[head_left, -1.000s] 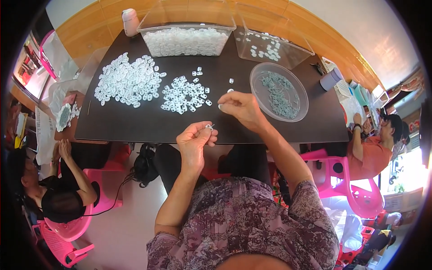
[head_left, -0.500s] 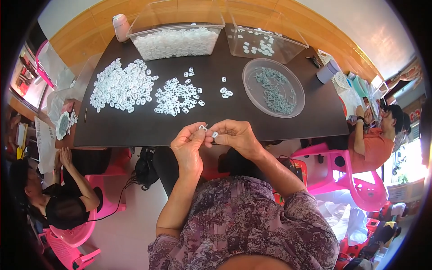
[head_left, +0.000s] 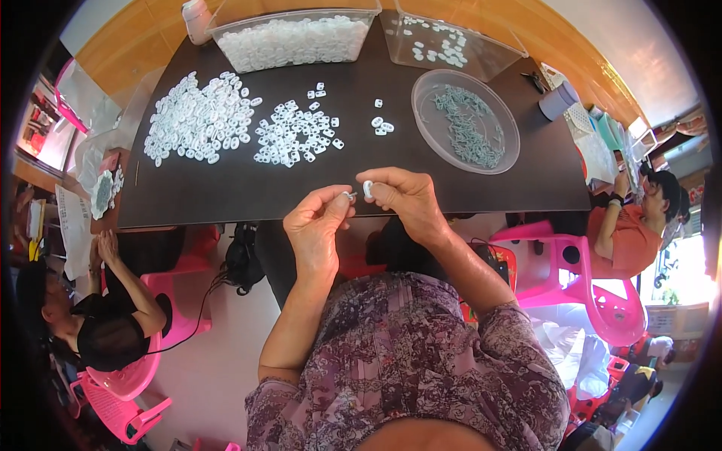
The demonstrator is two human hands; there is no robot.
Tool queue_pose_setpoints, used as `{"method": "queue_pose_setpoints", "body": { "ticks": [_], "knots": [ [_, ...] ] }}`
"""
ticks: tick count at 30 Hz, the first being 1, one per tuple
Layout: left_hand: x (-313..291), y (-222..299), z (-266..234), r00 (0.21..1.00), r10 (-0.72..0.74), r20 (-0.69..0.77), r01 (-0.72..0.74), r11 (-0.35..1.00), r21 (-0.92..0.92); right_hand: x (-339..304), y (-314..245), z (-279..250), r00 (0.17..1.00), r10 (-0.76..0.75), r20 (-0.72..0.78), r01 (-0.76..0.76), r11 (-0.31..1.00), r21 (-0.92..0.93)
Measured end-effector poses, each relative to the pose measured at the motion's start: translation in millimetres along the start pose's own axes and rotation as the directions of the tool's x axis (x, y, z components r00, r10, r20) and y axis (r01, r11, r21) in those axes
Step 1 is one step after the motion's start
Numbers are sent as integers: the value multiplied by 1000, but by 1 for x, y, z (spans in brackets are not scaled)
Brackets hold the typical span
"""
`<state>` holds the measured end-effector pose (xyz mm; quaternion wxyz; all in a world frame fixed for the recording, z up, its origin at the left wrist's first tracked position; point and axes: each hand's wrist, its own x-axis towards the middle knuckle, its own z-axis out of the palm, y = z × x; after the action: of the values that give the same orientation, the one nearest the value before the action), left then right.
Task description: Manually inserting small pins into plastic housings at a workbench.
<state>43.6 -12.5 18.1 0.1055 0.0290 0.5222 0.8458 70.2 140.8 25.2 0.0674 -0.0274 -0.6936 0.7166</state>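
Note:
Over the near edge of the dark table (head_left: 226,192), my right hand (head_left: 402,199) pinches a small white plastic piece (head_left: 368,189) between thumb and fingers. My left hand (head_left: 316,225) is right beside it and pinches a tiny metal part (head_left: 351,195) at its fingertips, almost touching the white piece. On the table beyond lie a big heap of white pieces (head_left: 197,120), a smaller heap (head_left: 295,134) and a few loose ones (head_left: 380,125).
A round clear dish (head_left: 465,120) with grey-green small parts stands at the right. Two clear tubs stand at the far edge, one full of white pieces (head_left: 289,37), one nearly bare (head_left: 444,41). People sit at left (head_left: 98,323) and right (head_left: 632,225) on pink chairs.
My right hand came back from the table toward the near edge with a white piece. Both hands have met and now hold their parts together in front of me.

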Motion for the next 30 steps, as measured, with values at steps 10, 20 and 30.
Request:
{"method": "queue_pose_setpoints", "body": {
  "ticks": [10,20,30],
  "knots": [
    [-5,2,2,999,-41,-12,41,998,43,0,1,4,998,-44,-49,45,999,7],
    [-5,0,2,1000,-7,-26,8,999,51,0,0,9,997,-65,-46,62,996,-68],
    [-4,-4,0,1000,2,-24,-1,999,37,2,8,10,992,-125,-23,119,978,-172]
  ]
}}
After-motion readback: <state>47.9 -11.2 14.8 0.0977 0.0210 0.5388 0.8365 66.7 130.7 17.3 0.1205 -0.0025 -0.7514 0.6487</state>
